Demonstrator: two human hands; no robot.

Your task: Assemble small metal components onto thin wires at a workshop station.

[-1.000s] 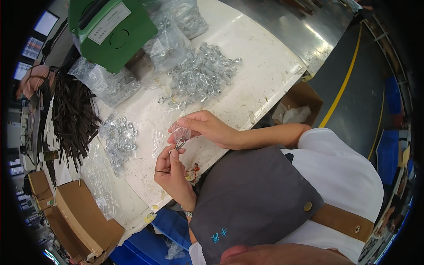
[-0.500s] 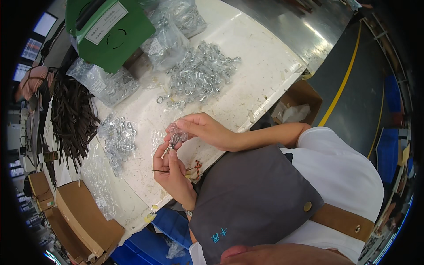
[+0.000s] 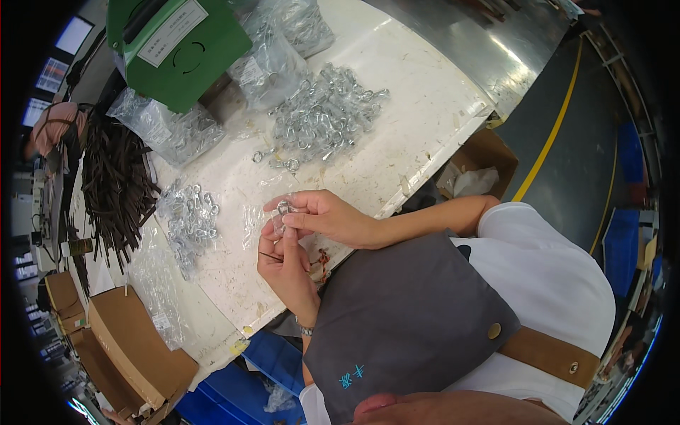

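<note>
Both my hands meet over the white table and hold a small silver metal snap hook (image 3: 284, 207) with its round end showing, wrapped in clear plastic film. My right hand (image 3: 333, 219) pinches it from the right, thumb and fingers closed. From below, my left hand (image 3: 289, 273) grips its lower end between thumb and fingertips, which partly hide it. A thin dark pointed tool, its kind unclear, sticks out of the left hand's fingers to the left. A large heap of silver snap hooks (image 3: 322, 120) lies beyond my hands; a smaller heap (image 3: 191, 223) lies to their left.
A green machine (image 3: 188, 57) stands at the far left, beside plastic bags of metal parts (image 3: 170, 127). Dark strips (image 3: 117, 184) hang in a bundle at the left. A cardboard box (image 3: 142, 347) and flat clear bags (image 3: 159, 290) are nearer. Blue bins (image 3: 241, 389) sit below the table edge.
My left hand has moved slightly right and up, closer to the right hand. The snap hook's round end now shows between my fingers.
</note>
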